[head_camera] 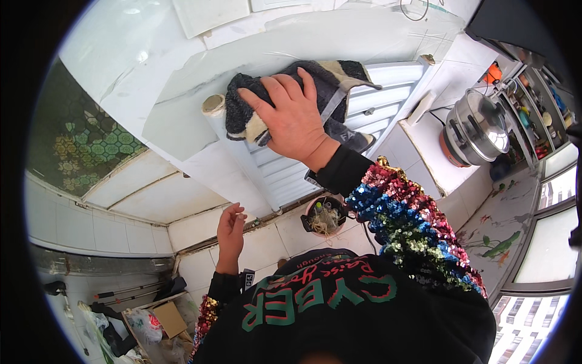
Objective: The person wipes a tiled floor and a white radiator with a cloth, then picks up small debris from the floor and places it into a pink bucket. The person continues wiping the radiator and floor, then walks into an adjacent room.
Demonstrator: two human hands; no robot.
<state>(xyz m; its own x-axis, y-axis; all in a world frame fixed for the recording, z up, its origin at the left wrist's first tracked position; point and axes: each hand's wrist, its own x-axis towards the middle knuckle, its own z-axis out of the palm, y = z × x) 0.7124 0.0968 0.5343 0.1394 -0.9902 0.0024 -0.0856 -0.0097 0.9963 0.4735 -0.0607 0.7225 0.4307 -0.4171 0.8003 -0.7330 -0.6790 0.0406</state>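
My right hand (295,123) lies back up on a dark grey and black towel (327,82) with beige patches, thumb to the left and fingers spread over the folds. The towel is bunched against the upper left part of a white radiator (382,95) and drapes along it. Part of the cloth under my palm is hidden. Lower and to the left, my left hand (231,234) hangs in the air, fingers loosely curled and holding nothing.
A bin (325,216) with rubbish stands on the tiled floor below the radiator. To the right, a steel steamer pot (477,127) sits on a white ledge (420,150) beside crowded shelves (541,104). A box with bags and cardboard (170,318) lies at lower left.
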